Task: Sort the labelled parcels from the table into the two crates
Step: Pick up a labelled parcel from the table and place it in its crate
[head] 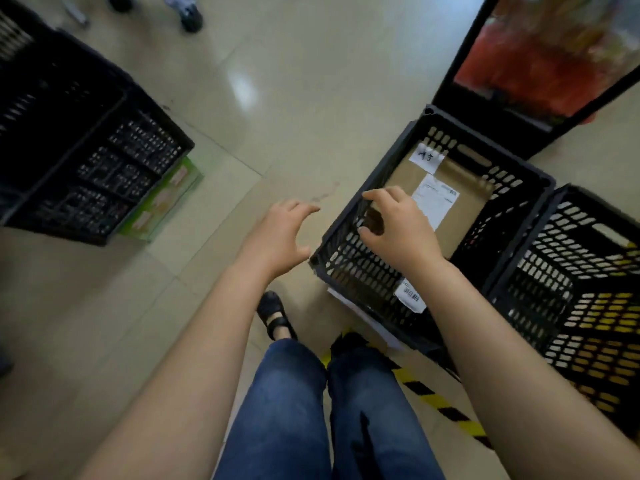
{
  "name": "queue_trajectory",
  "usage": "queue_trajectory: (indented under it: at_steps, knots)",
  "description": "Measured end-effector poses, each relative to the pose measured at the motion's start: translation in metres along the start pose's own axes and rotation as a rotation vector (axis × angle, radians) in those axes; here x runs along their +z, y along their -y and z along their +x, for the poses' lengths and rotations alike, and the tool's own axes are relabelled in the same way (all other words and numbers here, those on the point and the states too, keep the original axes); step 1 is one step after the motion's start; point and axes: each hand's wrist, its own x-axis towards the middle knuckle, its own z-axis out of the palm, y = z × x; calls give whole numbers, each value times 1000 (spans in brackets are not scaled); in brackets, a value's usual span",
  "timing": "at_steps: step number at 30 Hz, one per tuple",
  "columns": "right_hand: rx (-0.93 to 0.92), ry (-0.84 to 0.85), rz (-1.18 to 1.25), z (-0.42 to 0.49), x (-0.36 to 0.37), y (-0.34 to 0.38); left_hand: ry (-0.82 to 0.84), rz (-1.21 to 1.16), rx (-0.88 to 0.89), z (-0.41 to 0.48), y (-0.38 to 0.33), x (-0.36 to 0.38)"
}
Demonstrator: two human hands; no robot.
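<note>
Parcel (pixel 468 219) lies flat in crate (pixel 491 147), long axis along crate's length.

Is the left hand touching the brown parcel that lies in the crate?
Apart. The head view shows the left hand open over the floor, outside the crate, while the brown parcel lies inside it.

A person is reaching forward and down with the left hand (pixel 284 233) and the right hand (pixel 398 226), both spread open.

The left hand is hovering palm down, its fingers (pixel 298 206) fanning apart and bending slightly, the thumb (pixel 301 252) sticking out toward the other hand. The right hand is hanging just beside it, palm down too, its fingers (pixel 384 195) curving loosely and gripping nothing. The left forearm (pixel 194 358) and the right forearm (pixel 512 341) are stretching out bare, well apart low down and narrowing toward the wrists.
</note>
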Motion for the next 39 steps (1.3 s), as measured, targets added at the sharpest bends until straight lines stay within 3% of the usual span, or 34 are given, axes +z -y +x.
queue_trajectory:
  at_steps: [11,20,30,39]
  knots:
    - [-570,276,-167,-51,74,186,-327,-40,-450,-220,96,-24]
    - [-937,504,-242,-177,184,349,-506,-171,-798,-448,154,-11]
    - [-1286,592,-241,-339,268,514,-735,-87,-1105,-684,179,-30]
    - [-1594,696,-218,-431,328,632,-945,-61,-1435,-801,196,-35]
